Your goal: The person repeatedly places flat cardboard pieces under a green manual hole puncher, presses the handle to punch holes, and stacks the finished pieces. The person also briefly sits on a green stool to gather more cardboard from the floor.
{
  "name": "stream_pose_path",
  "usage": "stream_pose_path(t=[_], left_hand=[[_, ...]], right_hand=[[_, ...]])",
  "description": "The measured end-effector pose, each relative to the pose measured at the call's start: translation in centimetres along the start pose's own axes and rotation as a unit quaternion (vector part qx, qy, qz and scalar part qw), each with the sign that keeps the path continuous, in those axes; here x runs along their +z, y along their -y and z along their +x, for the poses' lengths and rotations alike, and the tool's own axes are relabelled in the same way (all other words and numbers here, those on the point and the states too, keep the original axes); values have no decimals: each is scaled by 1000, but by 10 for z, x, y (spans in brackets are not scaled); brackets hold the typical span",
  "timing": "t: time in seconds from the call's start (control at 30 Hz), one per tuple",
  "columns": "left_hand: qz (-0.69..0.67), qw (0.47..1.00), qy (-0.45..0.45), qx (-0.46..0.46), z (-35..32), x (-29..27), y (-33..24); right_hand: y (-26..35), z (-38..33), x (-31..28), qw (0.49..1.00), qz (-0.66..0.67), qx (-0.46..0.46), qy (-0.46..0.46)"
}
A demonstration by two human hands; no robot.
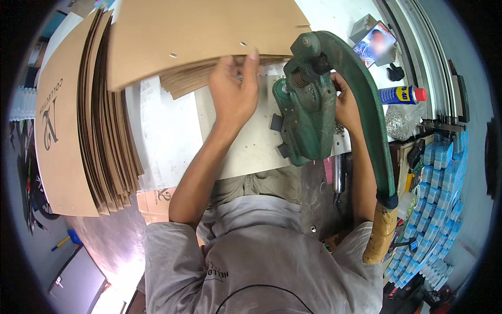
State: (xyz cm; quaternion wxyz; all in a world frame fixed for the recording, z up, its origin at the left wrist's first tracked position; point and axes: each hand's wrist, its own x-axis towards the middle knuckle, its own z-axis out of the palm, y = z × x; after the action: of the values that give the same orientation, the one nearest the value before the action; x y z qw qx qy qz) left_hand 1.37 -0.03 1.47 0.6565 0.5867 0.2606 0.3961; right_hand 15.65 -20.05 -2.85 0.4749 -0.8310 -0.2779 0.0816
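My left hand (236, 90) is at the near edge of a brown paper sheet (209, 26) that has two small metal eyelets along that edge. Its thumb and bent fingers are apart, with a gap between them. The sheet's near left corner is blurred and lies over a stack of brown paper sheets (180, 85). A green metal hand press (308, 118) stands just right of my left hand. Beyond its body, my right hand (347, 107) bends in toward it, the fingertips partly hidden. The press's long lever (374, 125) curves over my right forearm to a tape-wrapped grip (380, 235).
Many brown printed bags (65, 120) stand in a thick pile at left. A white sheet (164, 131) covers part of the table. To the right are a blue spray can (395, 95), a plastic bag of small metal parts (401, 121) and stacked light-blue packs (439, 172).
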Motion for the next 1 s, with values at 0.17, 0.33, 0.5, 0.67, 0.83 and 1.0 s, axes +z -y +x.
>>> stream_pose_path(t=[0.17, 0.33, 0.5, 0.67, 0.83, 1.0], left_hand=[[308, 935, 113, 136, -19, -42, -14], [412, 763, 189, 462, 49, -65, -42], [465, 762, 300, 337, 63, -69, -9], [476, 734, 255, 411, 37, -29, -1], [392, 800, 282, 356, 23, -15, 4], [416, 818, 327, 227, 5, -15, -12]], right_hand=[[19, -4, -7, 980, 131, 29, 147], [17, -3, 2, 968, 155, 69, 188], [30, 1, -12, 969, 162, 92, 160], [32, 8, -3, 943, 279, 153, 97], [31, 7, 6, 928, 317, 170, 95], [31, -7, 3, 928, 315, 174, 97]])
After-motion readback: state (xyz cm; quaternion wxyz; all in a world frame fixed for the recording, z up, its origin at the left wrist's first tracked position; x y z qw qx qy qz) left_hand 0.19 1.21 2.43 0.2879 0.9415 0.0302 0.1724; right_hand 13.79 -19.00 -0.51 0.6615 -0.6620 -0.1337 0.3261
